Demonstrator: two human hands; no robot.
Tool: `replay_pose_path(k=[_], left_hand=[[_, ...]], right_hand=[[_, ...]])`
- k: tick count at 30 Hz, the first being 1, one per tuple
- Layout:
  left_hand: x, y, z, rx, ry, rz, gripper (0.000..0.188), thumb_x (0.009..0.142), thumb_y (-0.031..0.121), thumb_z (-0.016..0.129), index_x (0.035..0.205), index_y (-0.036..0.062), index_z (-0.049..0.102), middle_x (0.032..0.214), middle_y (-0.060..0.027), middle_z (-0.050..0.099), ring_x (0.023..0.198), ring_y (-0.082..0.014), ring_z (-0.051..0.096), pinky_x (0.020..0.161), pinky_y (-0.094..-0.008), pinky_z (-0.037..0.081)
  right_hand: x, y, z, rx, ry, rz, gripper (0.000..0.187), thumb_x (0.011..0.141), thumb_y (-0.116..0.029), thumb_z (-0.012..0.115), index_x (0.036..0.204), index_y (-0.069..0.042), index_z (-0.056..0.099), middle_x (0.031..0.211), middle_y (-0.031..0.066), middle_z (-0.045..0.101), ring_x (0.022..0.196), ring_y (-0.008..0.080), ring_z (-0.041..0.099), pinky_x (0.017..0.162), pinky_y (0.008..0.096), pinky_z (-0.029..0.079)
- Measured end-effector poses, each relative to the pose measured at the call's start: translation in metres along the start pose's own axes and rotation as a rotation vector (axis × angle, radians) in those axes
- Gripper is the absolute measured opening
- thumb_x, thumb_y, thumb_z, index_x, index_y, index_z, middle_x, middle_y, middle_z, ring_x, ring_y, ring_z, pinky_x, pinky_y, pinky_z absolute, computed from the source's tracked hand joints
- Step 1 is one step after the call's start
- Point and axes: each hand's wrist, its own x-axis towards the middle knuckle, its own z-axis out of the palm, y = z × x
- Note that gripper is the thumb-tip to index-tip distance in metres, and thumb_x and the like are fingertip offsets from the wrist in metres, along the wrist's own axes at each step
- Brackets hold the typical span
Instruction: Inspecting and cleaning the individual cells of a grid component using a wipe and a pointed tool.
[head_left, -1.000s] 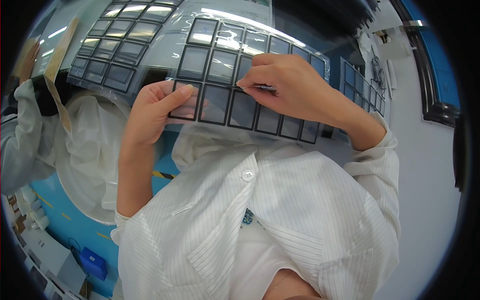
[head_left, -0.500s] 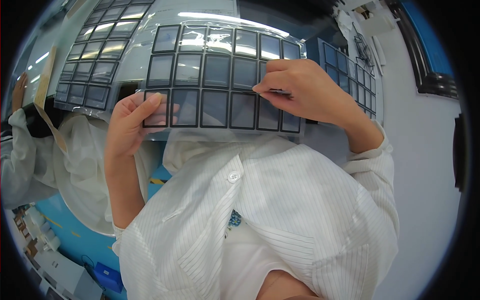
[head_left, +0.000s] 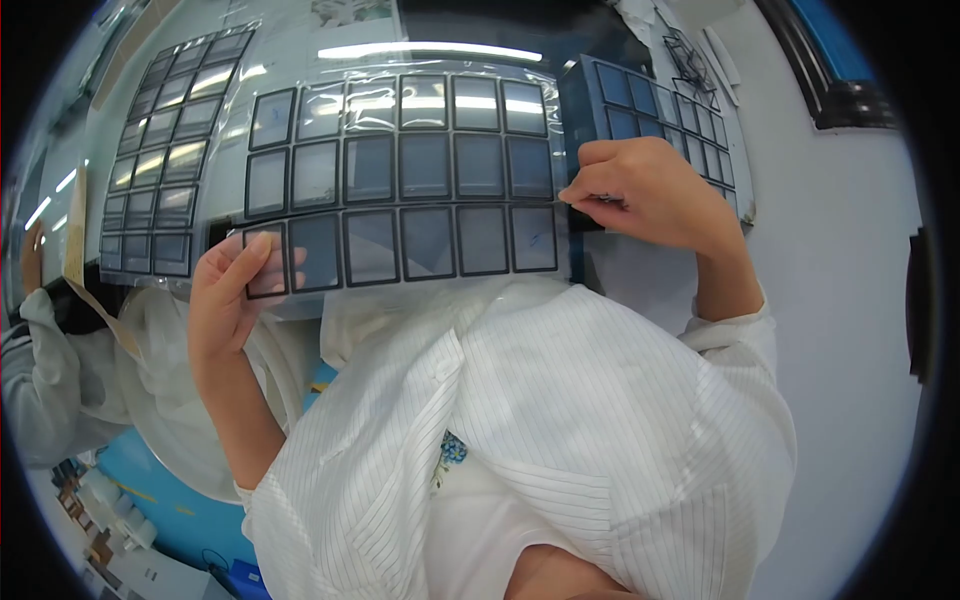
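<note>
A clear plastic sheet carries rows of rectangular dark panes with black frames. My left hand grips its near left corner, thumb on top of a frame and fingers showing through from beneath. Between the nearest row of panes and the row behind it runs a seam, and the nearest row sits at a slight angle there. My right hand is closed in a pinch at the sheet's right edge, level with that seam. Whatever lies between its fingertips is too small to make out.
Another sheet of framed panes lies to the left, and a stack of similar panes at the right back. A wooden strip stands at the far left. Another person's hand and grey sleeve show beyond it.
My right hand has travelled right along the seam, from over the panes to the sheet's right edge. My left hand keeps its corner. The whole view has shifted somewhat.
</note>
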Motion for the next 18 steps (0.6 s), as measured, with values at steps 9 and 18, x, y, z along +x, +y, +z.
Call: replay_pose_path(k=[9, 18], left_hand=[[-0.043, 0.044, 0.061, 0.134, -0.082, 0.058, 0.021, 0.089, 0.017, 0.065, 0.090, -0.0027, 0.060, 0.080, -0.0147, 0.069, 0.061, -0.0142, 0.065, 0.056, -0.0288, 0.056], [-0.076, 0.143, 0.121, 0.482, -0.341, 0.386, 0.025, 0.083, 0.012, 0.069, 0.084, -0.0118, 0.063, 0.075, -0.0208, 0.070, 0.054, -0.0177, 0.065, 0.050, -0.0246, 0.051]], right_hand=[[-0.008, 0.001, -0.008, 0.142, 0.238, 0.035, 0.018, 0.088, -0.017, 0.067, 0.095, -0.005, 0.056, 0.090, 0.0060, 0.059, 0.077, 0.0209, 0.055, 0.063, 0.0297, 0.045], [0.030, -0.005, 0.019, 0.894, 0.108, -0.224, 0.074, 0.064, -0.041, 0.088, 0.126, -0.010, 0.060, 0.093, -0.0018, 0.060, 0.050, 0.0053, 0.038, 0.049, 0.0203, 0.034]])
